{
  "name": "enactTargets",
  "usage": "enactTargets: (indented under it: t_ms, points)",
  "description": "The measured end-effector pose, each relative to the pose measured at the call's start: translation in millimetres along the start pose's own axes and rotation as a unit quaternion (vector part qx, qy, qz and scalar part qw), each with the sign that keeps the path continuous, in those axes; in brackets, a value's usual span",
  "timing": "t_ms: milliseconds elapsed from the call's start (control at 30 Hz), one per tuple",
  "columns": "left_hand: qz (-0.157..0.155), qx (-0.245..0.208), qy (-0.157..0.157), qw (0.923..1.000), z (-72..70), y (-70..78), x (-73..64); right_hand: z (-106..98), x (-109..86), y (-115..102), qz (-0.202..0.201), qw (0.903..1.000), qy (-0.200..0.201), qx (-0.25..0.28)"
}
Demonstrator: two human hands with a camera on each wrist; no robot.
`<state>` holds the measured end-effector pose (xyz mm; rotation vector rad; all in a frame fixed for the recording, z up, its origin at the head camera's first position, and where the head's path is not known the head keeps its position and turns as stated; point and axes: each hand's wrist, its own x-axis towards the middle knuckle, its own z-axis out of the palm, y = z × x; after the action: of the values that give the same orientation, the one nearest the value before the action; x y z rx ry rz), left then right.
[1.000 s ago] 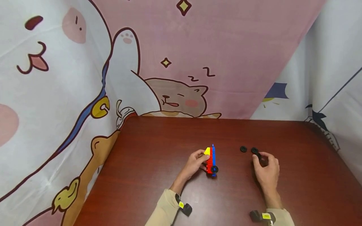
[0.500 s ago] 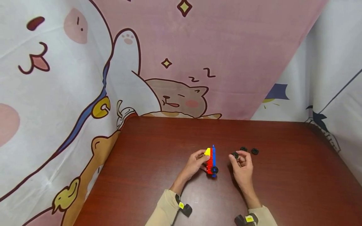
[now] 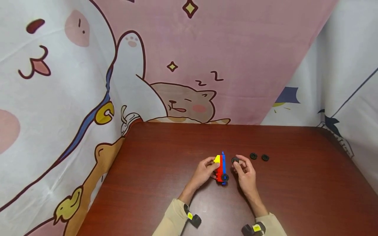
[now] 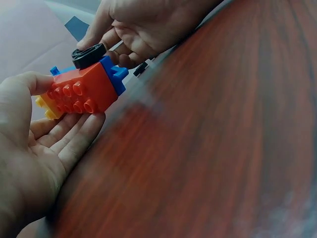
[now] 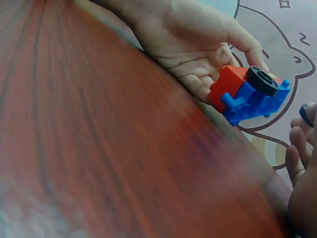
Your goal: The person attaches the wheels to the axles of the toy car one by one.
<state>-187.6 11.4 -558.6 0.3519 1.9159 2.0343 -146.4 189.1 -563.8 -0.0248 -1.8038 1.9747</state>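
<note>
**A filming corner, by the look of it**

The place resembles a small recording set-up; whether it sits in a home, an office or a lab cannot be told. A reddish-brown table (image 3: 147, 164) with a wood-grain top stands against a printed cloth (image 3: 251, 49), which rises behind the far edge, runs down along the left edge and hangs in soft folds past the far right corner. Its print is playful: a sleeping animal (image 3: 189, 101), a bell (image 3: 104, 113), a yellow bird (image 3: 68, 205), stars (image 3: 172, 66). The black wrist cameras (image 3: 195, 221) point to filming.
</note>
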Motion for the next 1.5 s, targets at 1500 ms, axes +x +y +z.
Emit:
enactTargets:
  t_ms: [1500]
  points:
    - [0.003,0.032,-0.03,0.9991,-0.4,3.4,-3.0,35.8,-12.3,-2.3,-0.035,0.9959,0.012,0.083]
